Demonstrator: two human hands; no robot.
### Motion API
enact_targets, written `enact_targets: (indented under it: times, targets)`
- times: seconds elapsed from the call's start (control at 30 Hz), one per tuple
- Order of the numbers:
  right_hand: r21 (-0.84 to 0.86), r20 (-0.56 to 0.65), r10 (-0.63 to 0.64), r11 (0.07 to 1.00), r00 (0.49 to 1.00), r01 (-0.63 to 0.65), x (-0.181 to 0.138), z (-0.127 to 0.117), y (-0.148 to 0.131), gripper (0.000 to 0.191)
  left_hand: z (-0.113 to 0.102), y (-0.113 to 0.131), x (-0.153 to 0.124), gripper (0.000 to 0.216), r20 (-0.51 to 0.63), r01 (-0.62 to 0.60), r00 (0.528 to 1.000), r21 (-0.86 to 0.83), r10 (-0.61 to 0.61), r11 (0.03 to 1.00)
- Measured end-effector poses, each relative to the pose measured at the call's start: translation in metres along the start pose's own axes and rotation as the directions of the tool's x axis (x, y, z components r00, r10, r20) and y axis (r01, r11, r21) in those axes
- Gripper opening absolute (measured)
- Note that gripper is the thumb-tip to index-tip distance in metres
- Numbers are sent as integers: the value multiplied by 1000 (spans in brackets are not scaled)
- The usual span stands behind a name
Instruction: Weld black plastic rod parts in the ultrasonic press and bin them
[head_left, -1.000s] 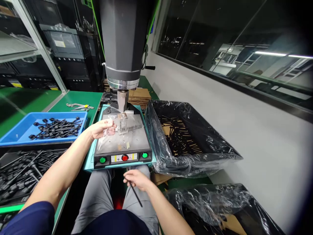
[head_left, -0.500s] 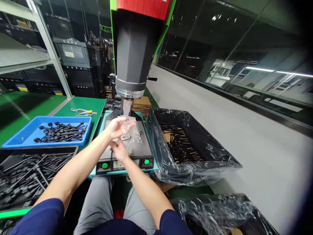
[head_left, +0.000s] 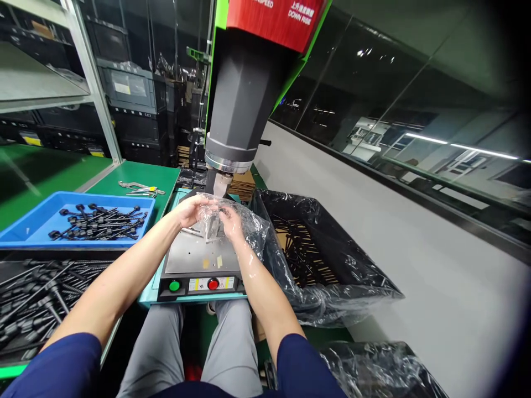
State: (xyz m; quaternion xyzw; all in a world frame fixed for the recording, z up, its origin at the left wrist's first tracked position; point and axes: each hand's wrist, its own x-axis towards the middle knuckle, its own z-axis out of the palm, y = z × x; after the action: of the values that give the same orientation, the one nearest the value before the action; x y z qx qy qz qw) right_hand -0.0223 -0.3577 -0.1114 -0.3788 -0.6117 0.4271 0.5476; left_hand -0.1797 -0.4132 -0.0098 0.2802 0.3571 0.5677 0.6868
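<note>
Both hands meet over the metal plate of a press machine, just under its grey head. My left hand pinches a sheet of clear plastic film and lifts it. My right hand reaches under the film, fingers curled at a small fixture I cannot make out. The film drapes over my right wrist. A red button and a green button sit on the machine's front panel.
A blue tray of black rods lies at left, with a black tray of several more rods in front of it. A plastic-lined black bin holding rods stands at right. Pliers rest on the green bench. A metal shelf post rises at left.
My right hand rose from my lap, where it held a black rod, to the fixture under the film. My left hand lifted the film. The view tilted up.
</note>
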Motion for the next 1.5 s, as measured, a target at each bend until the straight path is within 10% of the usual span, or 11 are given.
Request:
enact_targets:
  times: [0.43,0.73,0.93,1.17,1.3,1.5]
  targets:
    - [-174,0,80,982,997,-78,24,16,8,36,-18,2,-9,13,54,-32,998,94,27,995]
    - [-207,251,1,977,968,53,39,-2,9,19,-22,11,-19,24,23,-31,999,165,27,986]
    - [-227,153,39,974,988,-4,40,8,17,28,-24,0,-26,36,-18,9,1000,240,-4,971]
    - [156,-4,291,945,957,-287,-11,-10,40,60,-47,-35,-41,32,-115,-3,992,381,51,925]
    - [544,84,457,724,885,-425,-65,-40,53,44,-60,-54,-51,25,-159,42,986,496,43,867]
    - [681,157,544,546,825,-489,-113,-83,51,41,-71,-69,-57,23,-243,91,968,556,57,826]
